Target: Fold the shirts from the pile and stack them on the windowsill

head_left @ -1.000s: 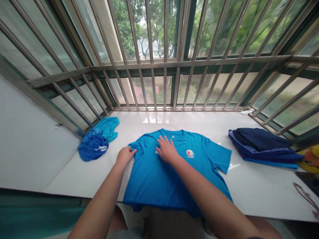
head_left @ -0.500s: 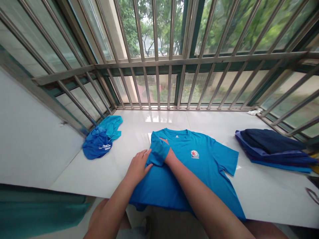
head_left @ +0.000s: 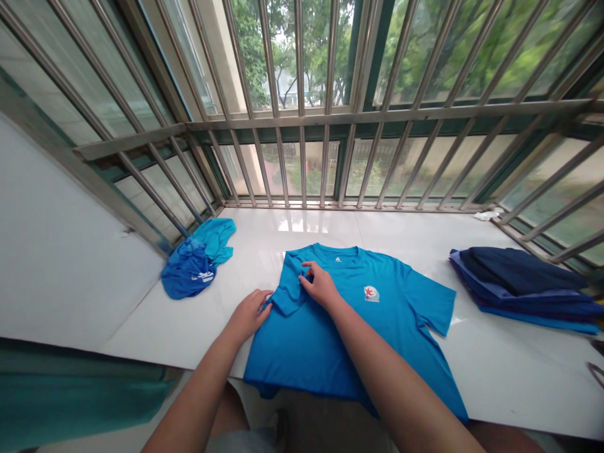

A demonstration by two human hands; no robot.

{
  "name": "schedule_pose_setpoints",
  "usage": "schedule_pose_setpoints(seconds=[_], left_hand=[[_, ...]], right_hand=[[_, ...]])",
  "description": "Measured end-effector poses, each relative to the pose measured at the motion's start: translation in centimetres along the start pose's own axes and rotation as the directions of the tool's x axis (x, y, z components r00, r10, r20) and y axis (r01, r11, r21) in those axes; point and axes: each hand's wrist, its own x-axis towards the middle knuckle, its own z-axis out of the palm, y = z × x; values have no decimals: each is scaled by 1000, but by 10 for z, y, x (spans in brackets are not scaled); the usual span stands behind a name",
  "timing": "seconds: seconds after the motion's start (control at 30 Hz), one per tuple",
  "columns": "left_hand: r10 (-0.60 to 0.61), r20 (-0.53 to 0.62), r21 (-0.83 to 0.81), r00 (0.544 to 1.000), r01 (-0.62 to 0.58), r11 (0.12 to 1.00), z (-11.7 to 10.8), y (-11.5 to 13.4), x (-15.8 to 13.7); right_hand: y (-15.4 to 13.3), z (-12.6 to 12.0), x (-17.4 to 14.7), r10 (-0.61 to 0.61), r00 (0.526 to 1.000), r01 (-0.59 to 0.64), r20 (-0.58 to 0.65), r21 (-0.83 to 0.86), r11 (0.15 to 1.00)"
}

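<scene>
A blue short-sleeved T-shirt (head_left: pixel 387 340) lies spread on the white ledge, its neckline away from me and its hem hanging over the front edge. A round emblem with a red star shows on the chest. My left hand (head_left: pixel 248 313) pinches the edge of the sleeve on the left side, which lies folded inward over the body. Just above the shirt, near that sleeve's shoulder, is my right hand (head_left: pixel 321 284), thumb and fingers apart with nothing between them.
Crumpled blue clothes (head_left: pixel 191 267) lie at the left by the wall. A stack of folded dark and blue clothes (head_left: pixel 521 283) sits at the right. Metal window bars (head_left: pixel 302 157) rise along the back of the white ledge (head_left: pixel 278 226). A teal cloth (head_left: pixel 80 409) hangs below left.
My right hand has come out of the sleeve and lifted over the shirt. The sleeve has flattened toward the left, and my left hand has moved slightly left and closed on its edge.
</scene>
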Motion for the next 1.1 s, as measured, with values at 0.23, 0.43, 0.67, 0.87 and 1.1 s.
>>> schedule_pose_setpoints(seconds=[0.23,0.43,0.67,0.87,1.1], left_hand=[[-23,-63,13,998,24,1000,3,-3,-2],[-22,-5,-26,1000,21,999,-3,3,1],[-3,38,2,999,3,1000,-8,10,2],[38,48,32,998,-39,999,-9,13,3],[35,37,4,999,-35,999,-10,16,2]], right_hand=[[6,-6,3,53,994,-50,-98,26,998],[-1,-13,7,108,994,-107,8,-97,990],[-9,-28,32,246,956,-165,159,-401,901],[-40,15,79,254,955,-143,156,-509,849],[-40,40,112,193,951,-32,240,-546,837]])
